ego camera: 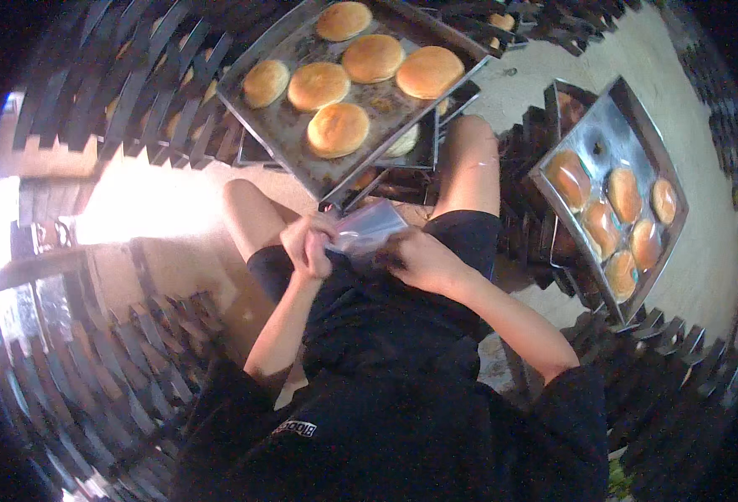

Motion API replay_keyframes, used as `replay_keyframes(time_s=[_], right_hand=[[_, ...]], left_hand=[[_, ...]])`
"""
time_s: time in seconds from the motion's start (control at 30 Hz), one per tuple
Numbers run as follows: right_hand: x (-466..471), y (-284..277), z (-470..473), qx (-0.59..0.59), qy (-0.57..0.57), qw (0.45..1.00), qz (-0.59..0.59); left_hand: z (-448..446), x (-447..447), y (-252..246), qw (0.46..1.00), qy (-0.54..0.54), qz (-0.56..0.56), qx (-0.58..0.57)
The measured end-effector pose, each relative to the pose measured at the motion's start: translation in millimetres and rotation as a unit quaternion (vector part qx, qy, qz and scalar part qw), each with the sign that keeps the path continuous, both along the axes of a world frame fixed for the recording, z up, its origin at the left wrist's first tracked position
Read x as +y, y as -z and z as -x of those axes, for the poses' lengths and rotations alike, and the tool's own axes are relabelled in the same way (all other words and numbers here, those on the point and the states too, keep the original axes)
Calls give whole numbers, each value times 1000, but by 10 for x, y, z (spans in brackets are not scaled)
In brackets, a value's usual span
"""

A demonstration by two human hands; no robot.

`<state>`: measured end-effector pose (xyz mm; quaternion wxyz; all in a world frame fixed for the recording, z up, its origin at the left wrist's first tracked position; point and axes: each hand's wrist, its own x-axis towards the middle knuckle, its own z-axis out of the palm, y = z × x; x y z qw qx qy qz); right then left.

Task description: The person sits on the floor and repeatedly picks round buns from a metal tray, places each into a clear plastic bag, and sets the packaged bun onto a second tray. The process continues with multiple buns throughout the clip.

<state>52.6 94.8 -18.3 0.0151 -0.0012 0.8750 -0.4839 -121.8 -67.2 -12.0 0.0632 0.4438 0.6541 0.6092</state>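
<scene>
Over my lap, a clear plastic bag (372,229) is stretched between my two hands. My left hand (309,245) has its fingers curled tight around one end of the bag. At the opposite end, my right hand (419,260) grips the plastic, its fingertips dark and partly hidden. Just beyond the hands, a worn metal baking tray (375,116) holds several round golden buns (338,130), unwrapped. To the right, a second metal tray (610,113) carries several buns (625,196) in shiny clear wrapping.
Tall stacks of dark metal trays (149,81) rise at the far left, with more stacks (99,370) at the near left. Another stack (532,182) supports the right tray. Pale floor (676,106) shows at the right. My bare knees flank the front tray's near corner.
</scene>
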Motion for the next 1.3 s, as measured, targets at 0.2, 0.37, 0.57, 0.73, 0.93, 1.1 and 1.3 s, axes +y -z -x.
replay_keyframes(time_s=[0.2,0.37,0.57,0.73,0.93,1.1,1.3], right_hand=[[-222,626,852,-3,-94,985,-146],[-195,772,1130,-110,-150,973,-138],[-238,606,1209,0,-190,946,-263],[-292,440,1037,-127,-202,947,-213],[203,-620,736,-202,-192,958,69],[375,-1190,473,-140,-157,879,428],[308,-1061,369,-182,-141,798,557]], left_hand=[[353,-422,1018,866,-27,494,-66],[358,-391,1416,852,32,515,-92],[439,-361,1284,906,-5,337,-256],[404,-285,1217,903,-37,382,-195],[343,-443,467,904,-187,318,-216],[174,-527,-241,897,91,-57,-430],[181,-160,-569,907,86,229,-343]])
